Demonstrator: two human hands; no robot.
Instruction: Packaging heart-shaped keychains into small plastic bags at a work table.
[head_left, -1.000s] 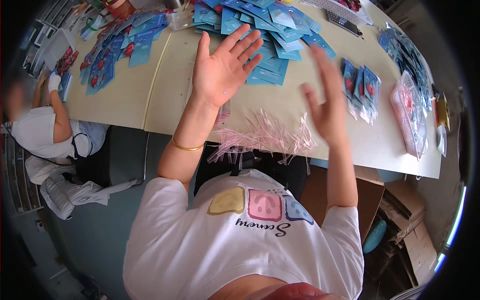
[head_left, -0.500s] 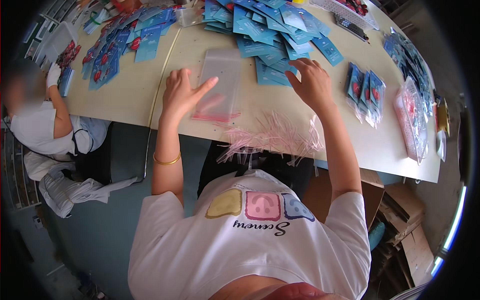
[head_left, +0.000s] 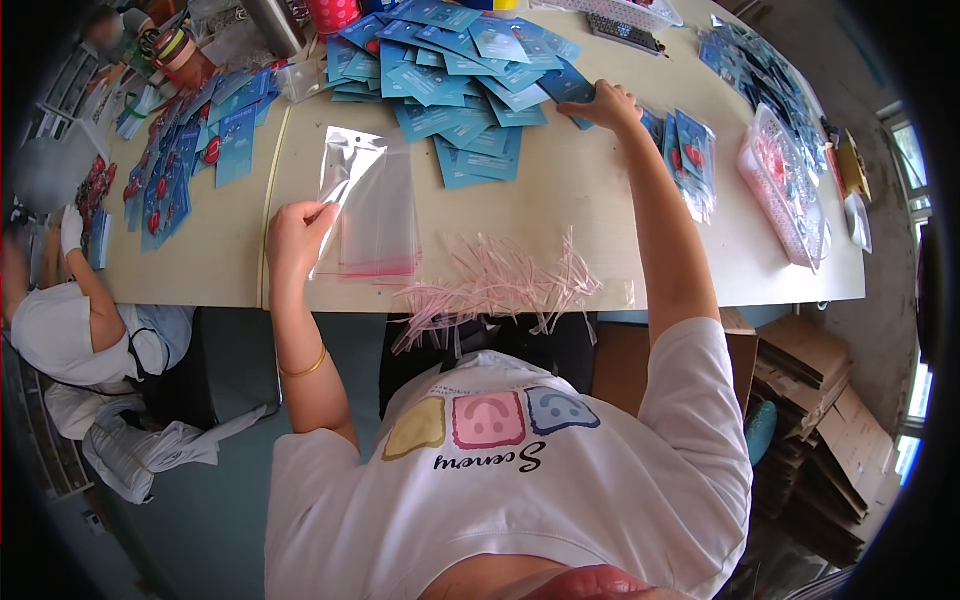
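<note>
My left hand [head_left: 300, 240] pinches the side of a clear plastic bag [head_left: 350, 160] with a hanging hole at its top. The bag is lifted and tilted over a stack of similar clear bags [head_left: 380, 230] with red-edged openings. At the right end of a heap of blue printed cards [head_left: 440, 70], my right hand [head_left: 612, 105] reaches over a single blue card [head_left: 568, 85]. Its thumb lies across that card, and the fingers are apart. Pink-and-white thin strips [head_left: 500, 285] lie in a tangle at the table's front edge.
Bagged cards with red items [head_left: 692, 155] lie right of my right hand, beside a pink basket [head_left: 780, 190]. More cards with red pieces [head_left: 175, 160] spread at left. A co-worker with a white glove [head_left: 72, 230] sits there. Cardboard [head_left: 830, 420] is stacked below right.
My left hand has gone from hovering open to pinching a bag and raising it. My right hand has moved rightward onto the card at the heap's edge. The view has shifted.
</note>
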